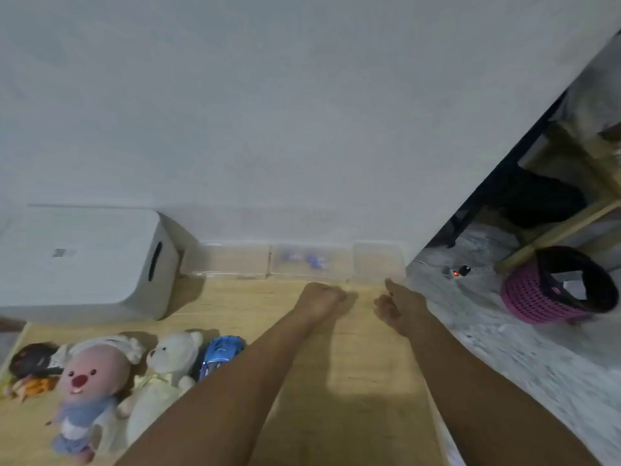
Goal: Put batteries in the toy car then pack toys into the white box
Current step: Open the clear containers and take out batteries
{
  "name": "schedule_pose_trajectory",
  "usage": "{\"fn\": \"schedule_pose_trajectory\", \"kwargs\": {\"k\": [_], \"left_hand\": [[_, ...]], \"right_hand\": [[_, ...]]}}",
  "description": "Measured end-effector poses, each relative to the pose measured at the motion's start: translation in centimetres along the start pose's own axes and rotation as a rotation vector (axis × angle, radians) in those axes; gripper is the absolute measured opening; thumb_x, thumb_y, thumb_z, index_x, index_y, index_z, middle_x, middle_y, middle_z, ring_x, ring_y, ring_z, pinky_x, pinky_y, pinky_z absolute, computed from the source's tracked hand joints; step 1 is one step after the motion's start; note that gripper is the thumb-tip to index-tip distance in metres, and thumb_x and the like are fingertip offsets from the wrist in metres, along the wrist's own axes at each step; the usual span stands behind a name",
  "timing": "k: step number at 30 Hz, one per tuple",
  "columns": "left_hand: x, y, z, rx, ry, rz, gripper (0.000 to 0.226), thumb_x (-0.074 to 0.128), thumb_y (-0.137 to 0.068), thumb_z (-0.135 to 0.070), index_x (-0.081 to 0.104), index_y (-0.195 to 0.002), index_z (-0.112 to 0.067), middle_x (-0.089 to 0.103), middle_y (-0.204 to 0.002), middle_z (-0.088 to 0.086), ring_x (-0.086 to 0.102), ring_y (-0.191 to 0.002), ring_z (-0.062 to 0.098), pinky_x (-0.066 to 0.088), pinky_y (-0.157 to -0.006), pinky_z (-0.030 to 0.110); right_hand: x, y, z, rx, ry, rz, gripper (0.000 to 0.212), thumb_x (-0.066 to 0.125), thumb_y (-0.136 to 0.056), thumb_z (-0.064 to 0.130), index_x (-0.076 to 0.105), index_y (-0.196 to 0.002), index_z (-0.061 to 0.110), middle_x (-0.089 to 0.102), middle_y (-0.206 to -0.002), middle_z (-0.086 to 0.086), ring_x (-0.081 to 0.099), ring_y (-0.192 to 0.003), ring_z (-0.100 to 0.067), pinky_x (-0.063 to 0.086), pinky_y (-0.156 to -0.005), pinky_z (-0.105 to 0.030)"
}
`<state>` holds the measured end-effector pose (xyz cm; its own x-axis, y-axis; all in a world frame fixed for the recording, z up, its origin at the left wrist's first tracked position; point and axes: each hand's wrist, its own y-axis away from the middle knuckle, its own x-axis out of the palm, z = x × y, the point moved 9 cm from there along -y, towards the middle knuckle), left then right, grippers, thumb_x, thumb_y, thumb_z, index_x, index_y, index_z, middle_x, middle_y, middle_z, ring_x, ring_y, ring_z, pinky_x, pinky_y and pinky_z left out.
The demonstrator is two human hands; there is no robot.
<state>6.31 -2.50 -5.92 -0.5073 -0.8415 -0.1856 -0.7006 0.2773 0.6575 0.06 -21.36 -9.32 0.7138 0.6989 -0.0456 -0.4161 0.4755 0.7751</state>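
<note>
Left hand (pixel 322 297), grip curled shut, empty; right hand (pixel 400 306), grip state unclear. Both near clear cases (pixel 302 262) at 12 o'clock. Toy car (pixel 220 354) at 8 o'clock; white box (pixel 84 264) at 10. Risk: left forearm nudging car; blur hides batteries.

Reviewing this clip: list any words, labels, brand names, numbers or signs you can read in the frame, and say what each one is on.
No text can be read in this frame.
White box: a small grey label on its top, too blurred to read.
Middle clear container: blue marks showing through it, too blurred to tell whether they are print.
Blue toy car: pale streaks on the body, no readable lettering.
Power strip: only a lit red switch.
</note>
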Motion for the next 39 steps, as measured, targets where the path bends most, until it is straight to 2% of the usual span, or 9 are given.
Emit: {"fn": "schedule_pose_trajectory", "kwargs": {"k": [3, 7, 14, 16, 22, 27, 31, 35, 39], "left_hand": [[2.2, -1.4, 0.0, -0.097, 0.209, -0.029, 0.030, 0.065, -0.086, -0.030, 0.067, -0.104, -0.007, 0.066, -0.103, 0.006, 0.059, -0.090, 0.024, 0.044, -0.078, 0.034], [4.5, -2.6, -0.3, -0.170, 0.441, -0.058, 0.028, 0.060, -0.088, -0.030, 0.063, -0.108, -0.010, 0.059, -0.100, 0.006, 0.051, -0.087, 0.024, 0.041, -0.073, 0.034], [8.1, -3.5, -1.3, -0.247, 0.728, 0.000, 0.021, 0.052, -0.087, -0.032, 0.054, -0.092, -0.012, 0.051, -0.101, 0.006, 0.044, -0.081, 0.021, 0.035, -0.070, 0.033], [8.6, -3.7, -1.3, -0.262, 0.785, -0.009, 0.023, 0.050, -0.087, -0.032, 0.054, -0.093, -0.010, 0.051, -0.100, 0.007, 0.044, -0.081, 0.021, 0.035, -0.072, 0.034], [9.8, -4.1, -1.7, -0.282, 0.941, -0.004, 0.032, 0.046, -0.088, -0.036, 0.055, -0.094, -0.005, 0.053, -0.116, 0.012, 0.051, -0.094, 0.023, 0.038, -0.082, 0.038], [9.8, -4.4, -1.5, -0.278, 0.988, -0.012, 0.053, 0.046, -0.089, -0.039, 0.048, -0.126, -0.002, 0.052, -0.128, 0.015, 0.053, -0.099, 0.022, 0.034, -0.102, 0.050], [9.6, -4.4, -1.3, -0.270, 0.988, 0.010, 0.057, 0.047, -0.089, -0.041, 0.046, -0.131, -0.003, 0.054, -0.130, 0.014, 0.049, -0.114, 0.025, 0.033, -0.107, 0.054], [8.7, -4.1, 0.1, -0.287, 0.918, -0.026, 0.047, 0.050, -0.091, -0.044, 0.052, -0.112, -0.002, 0.060, -0.117, 0.011, 0.056, -0.101, 0.025, 0.045, -0.099, 0.051], [5.0, -3.6, 2.3, -0.299, 0.865, -0.163, 0.035, 0.049, -0.095, -0.038, 0.052, -0.095, -0.003, 0.056, -0.092, 0.009, 0.051, -0.068, 0.021, 0.047, -0.069, 0.036]], "right_hand": [[-0.5, -1.3, 0.7, 0.019, -0.107, 0.044, 0.027, 0.068, -0.089, 0.022, 0.055, -0.102, 0.002, 0.065, -0.110, -0.016, 0.066, -0.104, -0.032, 0.055, -0.087, -0.042], [-0.7, -2.6, 1.3, 0.050, -0.097, 0.089, 0.029, 0.074, -0.085, 0.025, 0.059, -0.096, 0.003, 0.066, -0.112, -0.018, 0.067, -0.084, -0.024, 0.055, -0.066, -0.036], [-0.2, -4.0, 1.8, 0.110, -0.077, 0.160, 0.031, 0.064, -0.092, 0.022, 0.054, -0.114, 0.003, 0.063, -0.111, -0.016, 0.061, -0.110, -0.031, 0.050, -0.095, -0.042], [-0.2, -4.3, 1.9, 0.103, -0.054, 0.156, 0.022, 0.061, -0.094, 0.021, 0.052, -0.107, 0.004, 0.064, -0.105, -0.015, 0.063, -0.104, -0.029, 0.051, -0.094, -0.043], [0.1, -4.7, 2.0, 0.089, -0.053, 0.165, 0.019, 0.053, -0.098, 0.026, 0.055, -0.089, 0.008, 0.053, -0.069, -0.005, 0.052, -0.060, -0.017, 0.045, -0.062, -0.033], [-0.4, -4.8, 2.2, 0.085, -0.097, 0.118, 0.018, 0.058, -0.096, 0.023, 0.056, -0.087, 0.008, 0.056, -0.073, -0.006, 0.056, -0.064, -0.016, 0.050, -0.068, -0.034], [-0.6, -4.5, 2.7, 0.056, -0.108, 0.088, 0.018, 0.062, -0.093, 0.026, 0.058, -0.086, 0.010, 0.059, -0.078, -0.005, 0.060, -0.069, -0.016, 0.051, -0.081, -0.038], [-1.0, -4.2, 2.2, 0.043, -0.092, 0.056, 0.017, 0.061, -0.093, 0.025, 0.058, -0.090, 0.008, 0.057, -0.078, -0.004, 0.058, -0.069, -0.016, 0.050, -0.087, -0.040], [-0.3, -3.4, 0.3, 0.076, -0.085, 0.045, 0.030, 0.065, -0.089, 0.032, 0.058, -0.101, 0.006, 0.060, -0.084, -0.006, 0.061, -0.084, -0.021, 0.049, -0.083, -0.040]]}}
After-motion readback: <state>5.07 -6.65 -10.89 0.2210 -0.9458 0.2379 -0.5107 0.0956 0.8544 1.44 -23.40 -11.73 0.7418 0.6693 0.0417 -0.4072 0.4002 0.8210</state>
